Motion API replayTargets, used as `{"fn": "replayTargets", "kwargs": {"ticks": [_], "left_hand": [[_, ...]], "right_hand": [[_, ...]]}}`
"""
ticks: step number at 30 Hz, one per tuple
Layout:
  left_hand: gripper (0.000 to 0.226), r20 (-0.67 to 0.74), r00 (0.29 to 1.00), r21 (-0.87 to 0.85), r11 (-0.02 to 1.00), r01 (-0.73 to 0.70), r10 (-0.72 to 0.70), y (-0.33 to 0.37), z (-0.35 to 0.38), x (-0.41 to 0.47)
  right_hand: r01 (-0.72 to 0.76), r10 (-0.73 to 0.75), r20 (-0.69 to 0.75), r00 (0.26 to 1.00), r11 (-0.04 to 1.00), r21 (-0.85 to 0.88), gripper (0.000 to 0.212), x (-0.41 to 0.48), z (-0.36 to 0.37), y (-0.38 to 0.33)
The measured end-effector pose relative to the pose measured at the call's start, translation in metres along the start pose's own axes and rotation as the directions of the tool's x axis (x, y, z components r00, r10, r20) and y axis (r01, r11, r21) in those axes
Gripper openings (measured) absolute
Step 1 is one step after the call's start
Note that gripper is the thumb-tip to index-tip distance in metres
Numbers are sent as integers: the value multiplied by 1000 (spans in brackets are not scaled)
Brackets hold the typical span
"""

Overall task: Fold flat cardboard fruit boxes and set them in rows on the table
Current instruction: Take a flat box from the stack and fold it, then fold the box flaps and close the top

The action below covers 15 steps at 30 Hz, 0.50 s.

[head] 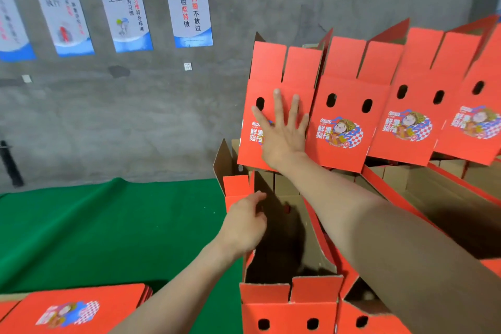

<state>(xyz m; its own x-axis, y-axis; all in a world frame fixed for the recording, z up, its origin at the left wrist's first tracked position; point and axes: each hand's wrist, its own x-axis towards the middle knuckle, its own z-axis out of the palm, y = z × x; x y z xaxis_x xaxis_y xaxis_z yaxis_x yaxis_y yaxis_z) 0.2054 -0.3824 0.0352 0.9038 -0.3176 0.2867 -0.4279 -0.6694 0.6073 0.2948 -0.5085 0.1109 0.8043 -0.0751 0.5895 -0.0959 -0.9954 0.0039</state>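
While red fruit boxes (pixel 349 106) stand folded in rows, both hands work at the left end
Each box is bright red with two oval holes, a cartoon print and upright top flaps; an upper row sits on open ones below, and a flat stack (pixel 81 304) lies near left on the green table (pixel 108 225), before a grey wall (pixel 162 116) with posters (pixel 187 0). The right hand (pixel 284 133) presses flat, fingers spread, on the leftmost upper box (pixel 268 68); the left hand (pixel 244 225), fingers curled, meets a lower box (pixel 235 184) at its rim, grip unclear

You see a grey wall (pixel 244 8) far off, with blue and white posters (pixel 187 0) in a row. A black pole (pixel 9 163) leans at far left.
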Motion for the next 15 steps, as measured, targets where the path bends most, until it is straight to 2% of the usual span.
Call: {"fn": "replayTargets", "kwargs": {"ticks": [3, 5, 12, 15], "left_hand": [[49, 11, 1000, -22, 1000, 15, -15, 1, -1, -1], [47, 2, 1000, -38, 999, 25, -25, 1, -4, -2], [42, -38, 996, -143, 987, 71, -77, -2, -12, -15], [37, -4, 996, -233, 968, 89, -93, -7, -15, -34]], "right_hand": [[-34, 31, 168, 985, 999, 18, 92, -5, -4, 7], [-57, 48, 210, 977, 998, 41, 92, -8, -8, 8], [10, -26, 217, 976, 997, 72, 87, -29, -32, -5], [105, -127, 140, 982, 982, 154, 74, -52, -47, -17]]}}
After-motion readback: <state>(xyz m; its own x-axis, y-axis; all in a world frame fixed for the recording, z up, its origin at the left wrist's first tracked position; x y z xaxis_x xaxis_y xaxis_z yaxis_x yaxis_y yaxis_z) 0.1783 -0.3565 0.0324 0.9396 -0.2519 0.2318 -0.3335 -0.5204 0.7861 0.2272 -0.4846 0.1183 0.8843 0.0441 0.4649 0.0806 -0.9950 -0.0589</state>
